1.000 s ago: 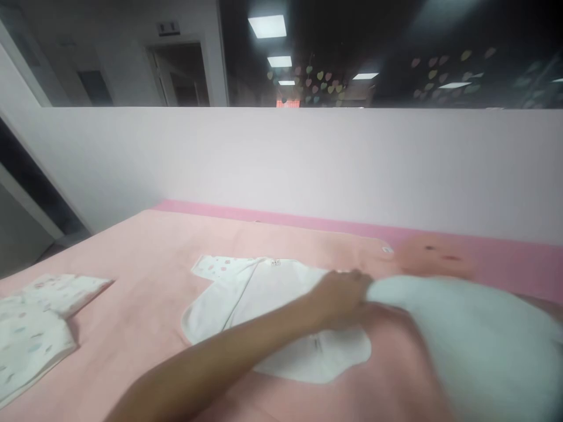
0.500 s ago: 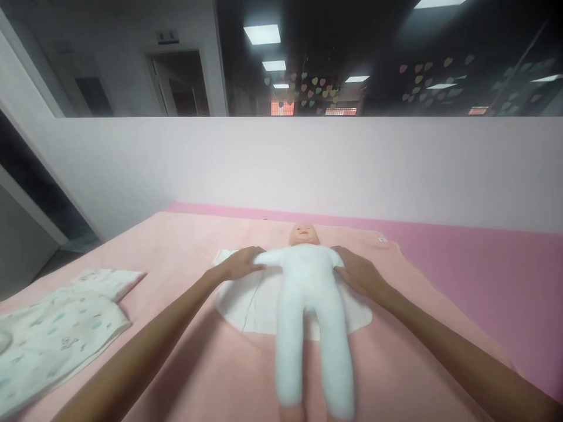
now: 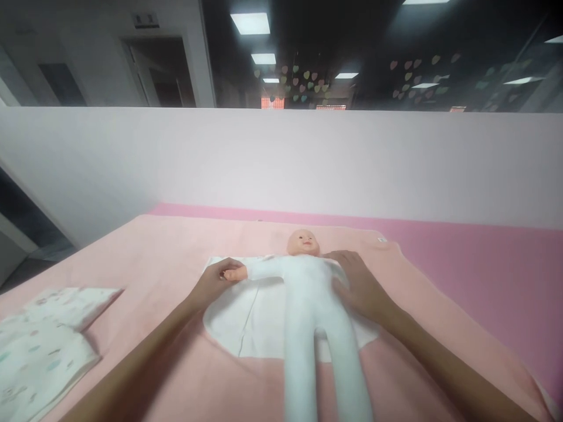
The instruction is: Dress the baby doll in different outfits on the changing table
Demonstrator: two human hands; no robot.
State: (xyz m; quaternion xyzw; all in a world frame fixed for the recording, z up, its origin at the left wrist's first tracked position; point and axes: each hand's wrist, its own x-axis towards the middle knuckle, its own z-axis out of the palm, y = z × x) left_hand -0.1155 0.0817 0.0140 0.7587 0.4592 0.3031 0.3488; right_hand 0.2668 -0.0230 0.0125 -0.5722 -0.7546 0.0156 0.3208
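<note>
A baby doll (image 3: 308,293) in a white body suit lies on its back on a white garment (image 3: 246,316) spread open over a pink blanket (image 3: 167,246). My left hand (image 3: 215,281) is closed round the doll's outstretched arm near its small hand. My right hand (image 3: 358,284) lies flat with fingers stretched out on the doll's other side, covering that arm and the garment under it. The doll's head (image 3: 303,242) points away from me, and its legs run toward the lower edge of the view.
A folded patterned baby garment (image 3: 39,343) lies at the left on the blanket. A white partition wall (image 3: 281,158) rises behind the surface, with a brighter pink mat (image 3: 484,264) to the right.
One second ago the doll was being swung in from the right. It now lies on the white garment, and my left hand has pulled its arm out sideways while my right hand moved onto its side.
</note>
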